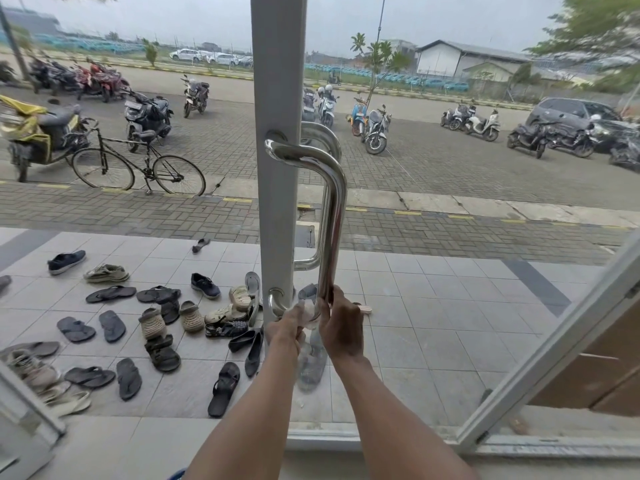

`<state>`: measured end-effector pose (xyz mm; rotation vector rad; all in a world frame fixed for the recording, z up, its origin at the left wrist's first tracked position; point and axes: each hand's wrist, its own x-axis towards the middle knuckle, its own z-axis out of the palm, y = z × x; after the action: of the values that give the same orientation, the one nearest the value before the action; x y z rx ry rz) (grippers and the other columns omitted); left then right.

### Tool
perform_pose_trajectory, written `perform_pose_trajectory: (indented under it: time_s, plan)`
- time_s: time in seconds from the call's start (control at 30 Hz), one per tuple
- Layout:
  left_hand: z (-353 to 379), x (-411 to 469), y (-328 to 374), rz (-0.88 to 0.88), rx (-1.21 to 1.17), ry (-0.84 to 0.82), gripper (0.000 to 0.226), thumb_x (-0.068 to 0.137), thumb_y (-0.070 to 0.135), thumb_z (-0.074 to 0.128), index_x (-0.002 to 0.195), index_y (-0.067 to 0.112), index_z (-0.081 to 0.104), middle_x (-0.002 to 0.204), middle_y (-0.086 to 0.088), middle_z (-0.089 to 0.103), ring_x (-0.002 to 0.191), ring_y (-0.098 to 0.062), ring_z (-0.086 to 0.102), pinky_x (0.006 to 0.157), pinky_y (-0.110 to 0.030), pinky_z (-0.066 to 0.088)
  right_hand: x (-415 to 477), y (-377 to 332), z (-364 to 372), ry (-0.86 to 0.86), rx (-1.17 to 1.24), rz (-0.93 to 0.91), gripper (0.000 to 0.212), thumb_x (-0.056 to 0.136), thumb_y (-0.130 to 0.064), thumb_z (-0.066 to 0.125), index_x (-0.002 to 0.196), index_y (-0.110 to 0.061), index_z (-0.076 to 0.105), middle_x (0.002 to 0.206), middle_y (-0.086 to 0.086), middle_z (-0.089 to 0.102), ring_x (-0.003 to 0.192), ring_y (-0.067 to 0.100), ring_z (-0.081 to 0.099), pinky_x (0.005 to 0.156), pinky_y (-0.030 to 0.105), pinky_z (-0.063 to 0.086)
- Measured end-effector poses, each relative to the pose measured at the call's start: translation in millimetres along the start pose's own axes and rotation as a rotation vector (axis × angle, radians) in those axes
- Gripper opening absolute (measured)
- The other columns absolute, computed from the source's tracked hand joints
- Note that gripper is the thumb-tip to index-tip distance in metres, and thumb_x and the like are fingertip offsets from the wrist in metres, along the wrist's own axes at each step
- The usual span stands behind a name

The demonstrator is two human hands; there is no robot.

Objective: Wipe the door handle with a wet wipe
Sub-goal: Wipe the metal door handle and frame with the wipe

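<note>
A polished steel door handle (333,202) runs down the grey frame of a glass door (277,81), bent in at top and bottom. My left hand (285,329) presses a pale wet wipe (306,311) against the handle's lower bend. My right hand (341,323) is wrapped around the bar just above that bend, fingers curled on the steel. A matching handle (320,140) shows on the far side of the glass.
Through the glass lies a tiled porch (433,306) with several sandals and shoes (156,323) scattered at left. Beyond are a bicycle (138,164), parked motorbikes and a car. An opened window frame (554,348) leans at lower right.
</note>
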<state>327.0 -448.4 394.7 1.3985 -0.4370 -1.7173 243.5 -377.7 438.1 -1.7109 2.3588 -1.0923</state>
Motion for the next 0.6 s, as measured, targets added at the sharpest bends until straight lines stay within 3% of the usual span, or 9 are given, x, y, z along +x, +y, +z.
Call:
perform_pose_trajectory:
  time_s: [0.2, 0.3, 0.37, 0.43, 0.47, 0.53, 0.6]
  plan:
    - [-0.4, 1.1, 7.6, 0.041, -0.142, 0.181, 0.057, 0.073, 0.043, 0.083, 0.101, 0.002, 0.054, 0.080, -0.010, 0.058, 0.062, -0.020, 0.061, 0.059, -0.033, 0.057, -0.3, 0.6, 0.8, 0.011, 0.006, 0.001, 0.044, 0.104, -0.036, 0.042, 0.138, -0.010, 0.050, 0.110, 0.018, 0.069, 0.098, 0.033, 0.069, 0.086, 0.040, 0.053]
    - [-2.4, -0.9, 13.2, 0.111, -0.192, 0.327, 0.045, 0.076, 0.044, 0.073, 0.092, 0.006, 0.056, 0.084, -0.009, 0.061, 0.075, -0.023, 0.065, 0.072, -0.033, 0.059, -0.4, 0.8, 0.7, 0.019, 0.019, -0.008, 0.042, 0.104, -0.036, 0.043, 0.136, -0.011, 0.052, 0.107, 0.018, 0.070, 0.096, 0.032, 0.069, 0.084, 0.040, 0.054]
    - [-6.0, -5.8, 15.8, 0.181, -0.170, 0.313, 0.018, 0.081, 0.043, 0.053, 0.080, 0.027, 0.046, 0.081, 0.006, 0.053, 0.071, -0.005, 0.054, 0.066, -0.021, 0.048, -0.8, 0.8, 1.2, 0.023, 0.017, -0.014, 0.042, 0.104, -0.036, 0.043, 0.135, -0.010, 0.053, 0.106, 0.018, 0.070, 0.096, 0.032, 0.069, 0.084, 0.040, 0.054]
    - [-4.2, -7.2, 14.0, 0.239, -0.001, 0.271, 0.026, 0.093, 0.038, 0.037, 0.070, 0.034, 0.025, 0.076, 0.019, 0.028, 0.064, 0.007, 0.029, 0.059, -0.010, 0.028, -0.6, 1.1, 1.7, 0.023, -0.003, -0.015, 0.043, 0.105, -0.036, 0.042, 0.137, -0.010, 0.052, 0.108, 0.018, 0.069, 0.099, 0.033, 0.068, 0.085, 0.041, 0.053]
    - [-4.6, -6.8, 13.7, 0.281, 0.062, 0.264, 0.033, 0.098, 0.029, 0.038, 0.068, 0.034, 0.023, 0.074, 0.021, 0.024, 0.062, 0.006, 0.027, 0.057, -0.010, 0.025, -0.7, 1.2, 2.2, 0.024, -0.005, -0.010, 0.042, 0.105, -0.037, 0.042, 0.137, -0.010, 0.052, 0.109, 0.018, 0.069, 0.099, 0.033, 0.068, 0.085, 0.040, 0.053]
    - [-7.5, -6.8, 12.2, 0.442, 0.138, 0.285, 0.039, 0.094, 0.012, 0.047, 0.063, 0.033, 0.038, 0.068, 0.025, 0.035, 0.063, -0.003, 0.041, 0.056, -0.014, 0.032, -1.0, 1.2, 2.8, 0.021, -0.005, -0.007, 0.042, 0.105, -0.037, 0.041, 0.137, -0.011, 0.052, 0.111, 0.018, 0.069, 0.099, 0.033, 0.068, 0.086, 0.040, 0.053]
    - [-9.9, -11.2, 9.6, 0.602, 0.197, 0.257, 0.030, 0.095, 0.015, 0.048, 0.069, 0.023, 0.061, 0.071, 0.011, 0.058, 0.073, -0.017, 0.053, 0.063, -0.022, 0.038, -1.1, 1.3, 3.2, 0.021, -0.006, -0.014, 0.042, 0.105, -0.036, 0.041, 0.137, -0.011, 0.052, 0.112, 0.018, 0.068, 0.101, 0.031, 0.068, 0.086, 0.039, 0.054]
